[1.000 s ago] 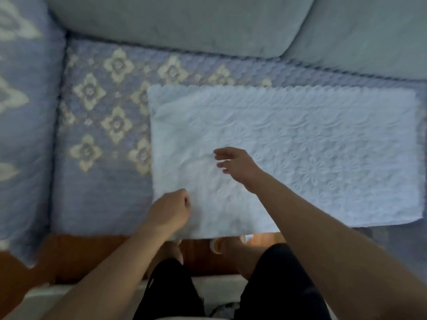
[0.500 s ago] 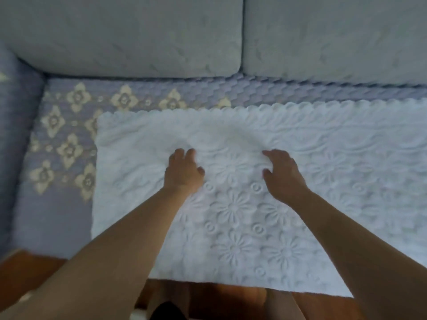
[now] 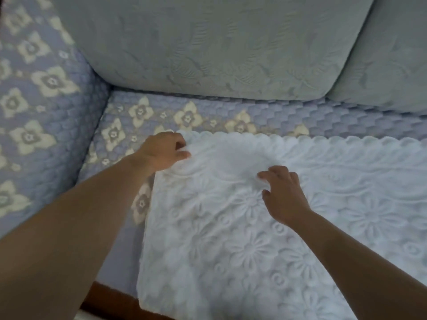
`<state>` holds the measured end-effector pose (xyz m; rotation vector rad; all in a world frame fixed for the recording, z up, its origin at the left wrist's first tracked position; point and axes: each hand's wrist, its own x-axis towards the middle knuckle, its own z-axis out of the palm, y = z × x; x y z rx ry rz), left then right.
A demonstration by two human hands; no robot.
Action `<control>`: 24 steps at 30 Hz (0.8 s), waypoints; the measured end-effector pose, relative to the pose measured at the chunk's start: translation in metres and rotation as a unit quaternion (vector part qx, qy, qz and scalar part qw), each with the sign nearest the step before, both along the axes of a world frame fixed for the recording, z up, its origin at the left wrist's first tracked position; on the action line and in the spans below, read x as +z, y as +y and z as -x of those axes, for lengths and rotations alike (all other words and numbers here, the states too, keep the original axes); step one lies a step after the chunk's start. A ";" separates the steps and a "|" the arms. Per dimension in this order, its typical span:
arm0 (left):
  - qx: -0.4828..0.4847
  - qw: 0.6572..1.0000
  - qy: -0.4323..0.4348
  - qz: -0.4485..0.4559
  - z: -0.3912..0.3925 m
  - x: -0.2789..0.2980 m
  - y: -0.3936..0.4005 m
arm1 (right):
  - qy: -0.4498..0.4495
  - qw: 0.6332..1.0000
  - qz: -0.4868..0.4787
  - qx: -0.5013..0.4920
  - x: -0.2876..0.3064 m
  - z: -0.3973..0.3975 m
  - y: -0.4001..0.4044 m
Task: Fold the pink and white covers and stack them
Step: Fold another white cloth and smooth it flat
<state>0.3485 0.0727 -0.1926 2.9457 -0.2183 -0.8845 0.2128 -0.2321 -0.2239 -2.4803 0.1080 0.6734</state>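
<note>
white quilted cover (image 3: 265,239), embossed with flower shapes and edged with scallops along its far side, lies flat on the sofa seat (image 3: 120,227), which wears a lavender quilted seat cover with cream flower motifs. the white cover fills the near and right part of the seat and runs out of view on the right; its left edge leaves a strip of the lavender fabric bare between it and the sofa arm (image 3: 34,93), which carries the same flower pattern. its near edge reaches the front of the seat, where a band of dark wood (image 3: 108,296) shows below.

the left hand (image 3: 161,151) is at the far-left corner of the white cover, fingers curled in and thumb closed against them, pinching the corner fabric so that it puckers up a little beside the knuckles. the right hand (image 3: 282,192) rests on top of the white cover, to the right of the left hand and nearer the person, well inside the scalloped edge; its fingers are bent and spread with the tips pressing into the cloth, gripping nothing. a shallow rise in the fabric lies between the two hands.

behind the white cover, two grey-green back cushions (image 3: 208,47) stand against the back of the seat, with a strip of lavender quilting showing between them and the scalloped edge.
</note>
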 end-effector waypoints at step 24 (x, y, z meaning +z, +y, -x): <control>-0.082 0.985 -0.149 0.033 0.055 -0.032 -0.031 | 0.046 0.996 0.076 -0.031 -0.009 -0.031 0.015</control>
